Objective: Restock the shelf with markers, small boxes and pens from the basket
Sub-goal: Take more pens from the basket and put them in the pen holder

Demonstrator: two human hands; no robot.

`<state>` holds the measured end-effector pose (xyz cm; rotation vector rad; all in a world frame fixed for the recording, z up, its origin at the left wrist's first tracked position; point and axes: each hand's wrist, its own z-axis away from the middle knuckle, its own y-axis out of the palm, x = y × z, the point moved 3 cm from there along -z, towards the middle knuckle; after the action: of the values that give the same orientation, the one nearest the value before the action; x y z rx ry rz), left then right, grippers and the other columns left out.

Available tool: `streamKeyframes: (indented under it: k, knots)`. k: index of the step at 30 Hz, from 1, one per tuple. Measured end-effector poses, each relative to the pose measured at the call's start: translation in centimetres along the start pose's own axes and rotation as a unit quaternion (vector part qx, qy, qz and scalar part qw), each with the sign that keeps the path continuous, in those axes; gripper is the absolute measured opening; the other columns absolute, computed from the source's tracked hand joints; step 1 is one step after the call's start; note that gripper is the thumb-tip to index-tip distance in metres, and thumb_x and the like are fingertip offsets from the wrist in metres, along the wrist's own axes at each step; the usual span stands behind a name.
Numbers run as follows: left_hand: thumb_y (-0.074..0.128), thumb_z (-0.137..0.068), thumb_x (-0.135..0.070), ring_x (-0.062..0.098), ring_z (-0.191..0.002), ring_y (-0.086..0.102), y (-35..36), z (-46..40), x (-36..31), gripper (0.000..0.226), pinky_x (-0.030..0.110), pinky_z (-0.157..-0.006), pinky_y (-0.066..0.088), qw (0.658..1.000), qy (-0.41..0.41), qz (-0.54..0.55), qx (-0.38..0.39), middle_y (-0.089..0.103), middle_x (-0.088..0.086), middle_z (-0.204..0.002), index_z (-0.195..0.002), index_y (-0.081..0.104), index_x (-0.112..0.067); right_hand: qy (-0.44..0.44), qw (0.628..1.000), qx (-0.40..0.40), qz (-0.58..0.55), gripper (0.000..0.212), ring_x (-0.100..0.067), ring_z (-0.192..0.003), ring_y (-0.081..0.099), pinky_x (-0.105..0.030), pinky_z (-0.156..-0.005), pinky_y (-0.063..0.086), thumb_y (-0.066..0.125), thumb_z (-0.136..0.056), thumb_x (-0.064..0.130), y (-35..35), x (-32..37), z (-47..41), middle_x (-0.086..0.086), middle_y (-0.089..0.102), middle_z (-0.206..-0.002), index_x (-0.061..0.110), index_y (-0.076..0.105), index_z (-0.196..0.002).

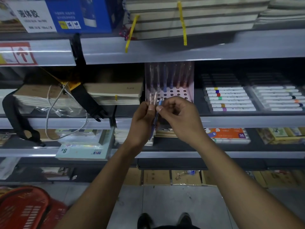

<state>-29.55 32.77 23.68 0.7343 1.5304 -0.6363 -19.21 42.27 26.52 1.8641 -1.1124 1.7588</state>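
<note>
While the left hand [142, 119] grips a bundle of pens [155, 103] just in front of the perforated pen holder [178, 93] on the shelf [231, 121], the right hand [179, 116] pinches the blue pen [160, 101]. The red basket [24, 209] sits near left on the floor.

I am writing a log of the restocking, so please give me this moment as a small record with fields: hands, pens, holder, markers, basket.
left hand: left hand grips a small bunch of pens
right hand: right hand pinches the blue pen from that bunch
holder: pink pen holder on the shelf, back row filled, many front holes empty
markers: trays of markers to the right of the holder
basket: red basket on the floor, lower left; contents not visible
</note>
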Motion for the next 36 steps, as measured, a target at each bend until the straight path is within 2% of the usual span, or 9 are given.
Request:
streamKeyframes:
  k: [5, 10, 14, 16, 21, 23, 27, 32, 36]
  knots:
    - [0.034, -0.115, -0.030, 0.023, -0.063, 0.050, -0.4, -0.3, 0.5, 0.038, 0.032, -0.057, 0.045, 0.997, 0.036, -0.066, -0.031, 0.055, 0.025, -0.074, -0.105, 0.054, 0.001, 0.025, 0.996, -0.064, -0.064, 0.016, -0.017, -0.065, 0.071, -0.029, -0.066, 0.062, 0.079, -0.090, 0.013, -1.5, 1.0, -0.9, -0.013, 0.074, -0.077, 0.001, 0.070, -0.094]
    - [0.035, -0.114, -0.034, -0.002, -0.077, 0.056, -1.0, -0.4, 0.9, 0.024, 0.021, -0.072, 0.048, 0.984, 0.052, -0.152, -0.075, 0.063, -0.011, -0.093, -0.108, 0.054, -0.020, -0.012, 0.988, -0.144, -0.059, 0.006, -0.021, -0.076, 0.076, -0.040, -0.076, 0.064, 0.076, -0.092, 0.009, -4.1, 1.9, -2.9, -0.009, 0.076, -0.084, 0.010, 0.070, -0.094]
    - [0.035, -0.114, -0.036, 0.007, -0.067, 0.049, -0.9, 0.0, 0.2, 0.027, 0.034, -0.062, 0.045, 0.975, 0.081, -0.193, -0.076, 0.064, 0.009, -0.089, -0.110, 0.052, -0.015, -0.028, 0.977, -0.210, -0.027, 0.006, -0.018, -0.076, 0.077, -0.045, -0.077, 0.063, 0.076, -0.087, 0.015, -5.1, 2.3, -4.3, -0.003, 0.078, -0.080, 0.017, 0.071, -0.083]
    - [0.034, -0.114, -0.038, 0.015, -0.063, 0.048, -0.9, 0.0, 0.3, 0.030, 0.044, -0.062, 0.045, 0.971, 0.084, -0.214, -0.070, 0.061, 0.014, -0.083, -0.114, 0.053, -0.014, -0.036, 0.972, -0.232, 0.003, 0.008, -0.009, -0.068, 0.074, -0.033, -0.066, 0.060, 0.072, -0.083, 0.015, -5.4, 2.6, -4.8, 0.001, 0.076, -0.072, 0.012, 0.073, -0.076]
    - [0.032, -0.113, -0.040, 0.014, -0.058, 0.054, -0.9, -0.2, 1.0, 0.034, 0.037, -0.053, 0.041, 0.946, 0.077, -0.308, -0.062, 0.059, -0.004, -0.072, -0.131, 0.054, -0.021, -0.036, 0.973, -0.218, 0.065, 0.047, 0.007, -0.039, 0.047, -0.007, -0.044, 0.030, 0.070, -0.085, 0.002, -5.1, 3.1, -5.5, 0.019, 0.045, -0.043, 0.028, 0.049, -0.052]
    - [0.029, -0.113, -0.042, 0.015, -0.061, 0.058, -1.0, -0.1, 1.1, 0.038, 0.033, -0.055, 0.041, 0.935, 0.076, -0.341, -0.061, 0.057, -0.008, -0.071, -0.138, 0.051, -0.024, -0.033, 0.973, -0.210, 0.088, 0.054, 0.007, -0.036, 0.045, -0.007, -0.040, 0.028, 0.069, -0.085, -0.001, -5.0, 3.0, -5.9, 0.018, 0.039, -0.038, 0.028, 0.042, -0.048]
    - [0.030, -0.114, -0.040, 0.018, -0.059, 0.059, -1.2, 0.0, 1.2, 0.035, 0.034, -0.053, 0.044, 0.925, 0.084, -0.366, -0.060, 0.056, -0.009, -0.067, -0.138, 0.051, -0.025, -0.014, 0.974, -0.179, 0.139, 0.049, 0.001, -0.037, 0.049, -0.009, -0.041, 0.030, 0.067, -0.089, 0.002, -4.5, 2.5, -6.8, 0.009, 0.046, -0.046, 0.024, 0.049, -0.049]
    - [0.033, -0.114, -0.037, 0.017, -0.057, 0.057, -1.4, 0.0, 1.2, 0.030, 0.030, -0.052, 0.037, 0.928, 0.080, -0.361, -0.058, 0.056, -0.009, -0.066, -0.134, 0.052, -0.026, -0.004, 0.971, -0.138, 0.194, 0.027, -0.018, -0.059, 0.063, -0.032, -0.057, 0.050, 0.066, -0.093, 0.008, -3.5, 2.1, -7.8, -0.007, 0.066, -0.067, 0.012, 0.068, -0.067]
    - [0.033, -0.114, -0.037, 0.010, -0.057, 0.055, -1.3, -0.1, 1.1, 0.031, 0.030, -0.053, 0.037, 0.931, 0.080, -0.350, -0.060, 0.056, -0.009, -0.069, -0.135, 0.053, -0.026, 0.001, 0.967, -0.135, 0.214, 0.026, -0.017, -0.059, 0.063, -0.025, -0.055, 0.046, 0.068, -0.093, 0.009, -3.3, 1.4, -8.4, -0.003, 0.065, -0.068, 0.018, 0.066, -0.069]
